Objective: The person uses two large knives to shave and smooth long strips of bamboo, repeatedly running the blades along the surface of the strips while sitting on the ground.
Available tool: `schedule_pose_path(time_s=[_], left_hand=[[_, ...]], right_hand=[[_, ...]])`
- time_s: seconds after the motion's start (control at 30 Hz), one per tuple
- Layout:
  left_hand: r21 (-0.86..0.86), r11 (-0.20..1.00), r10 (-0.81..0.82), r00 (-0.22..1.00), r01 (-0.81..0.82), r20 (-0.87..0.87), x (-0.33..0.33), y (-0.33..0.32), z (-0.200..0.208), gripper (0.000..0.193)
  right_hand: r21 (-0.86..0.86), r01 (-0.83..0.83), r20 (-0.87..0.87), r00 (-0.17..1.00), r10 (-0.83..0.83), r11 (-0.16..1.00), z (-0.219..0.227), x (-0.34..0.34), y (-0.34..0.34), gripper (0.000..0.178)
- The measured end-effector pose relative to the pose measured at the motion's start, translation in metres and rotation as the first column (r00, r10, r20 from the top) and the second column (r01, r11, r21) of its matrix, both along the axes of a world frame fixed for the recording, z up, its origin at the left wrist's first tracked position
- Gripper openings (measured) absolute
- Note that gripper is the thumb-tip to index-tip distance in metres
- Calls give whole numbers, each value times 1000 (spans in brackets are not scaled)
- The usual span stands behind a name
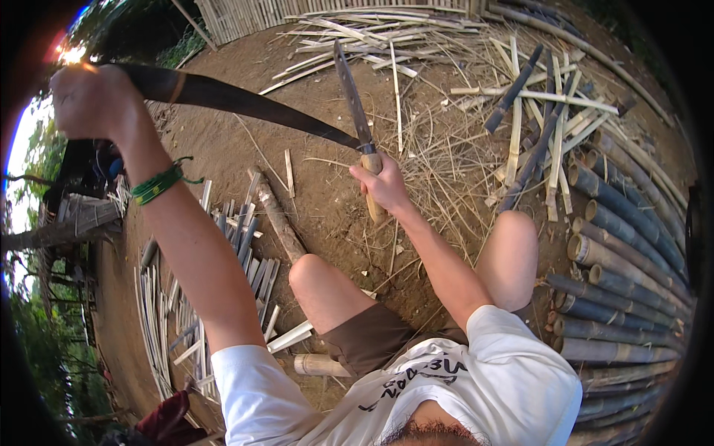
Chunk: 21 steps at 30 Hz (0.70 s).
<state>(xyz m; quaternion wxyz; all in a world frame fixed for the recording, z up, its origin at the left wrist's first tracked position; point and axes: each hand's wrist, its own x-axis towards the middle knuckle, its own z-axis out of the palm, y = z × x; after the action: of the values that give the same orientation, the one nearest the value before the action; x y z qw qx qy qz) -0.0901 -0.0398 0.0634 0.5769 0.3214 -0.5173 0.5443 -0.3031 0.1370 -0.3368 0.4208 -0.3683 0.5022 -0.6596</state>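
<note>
My right hand is closed around the wooden handle of a large knife, whose long dark blade points up and away. Raised at the upper left, my left hand is a closed fist on a long dark strip. The strip looks wide near my left fist and narrows toward the knife, meeting it where blade and handle join. A lighter brown band crosses it close to the fist. How the strip is fixed to the knife cannot be made out. A green woven bracelet circles my left wrist.
Bamboo poles lie stacked at the right, below crossed split strips. More split bamboo is heaped at the back, by a slatted fence. Cut pieces and a thick stick lie left of my knee.
</note>
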Motion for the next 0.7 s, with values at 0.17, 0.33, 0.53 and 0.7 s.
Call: schedule_pose_path(time_s=[0.17, 0.33, 0.53, 0.7], left_hand=[[66, 938, -337, 940, 340, -51, -34, 69, -9, 34], [127, 579, -764, 590, 806, -261, -102, 130, -12, 40], [-58, 418, -880, 388, 907, -274, -103, 145, -7, 45], [178, 156, -766, 233, 972, -599, -62, 199, -148, 27]], right_hand=[[-263, 23, 35, 999, -14, 965, 107, 13, -1, 33], [-307, 4, -13, 1000, -8, 952, 151, 3, 0, 33], [-483, 143, 33, 989, -146, 864, 172, -11, -15, 26], [-594, 255, 208, 965, -160, 763, 218, -31, -2, 22]])
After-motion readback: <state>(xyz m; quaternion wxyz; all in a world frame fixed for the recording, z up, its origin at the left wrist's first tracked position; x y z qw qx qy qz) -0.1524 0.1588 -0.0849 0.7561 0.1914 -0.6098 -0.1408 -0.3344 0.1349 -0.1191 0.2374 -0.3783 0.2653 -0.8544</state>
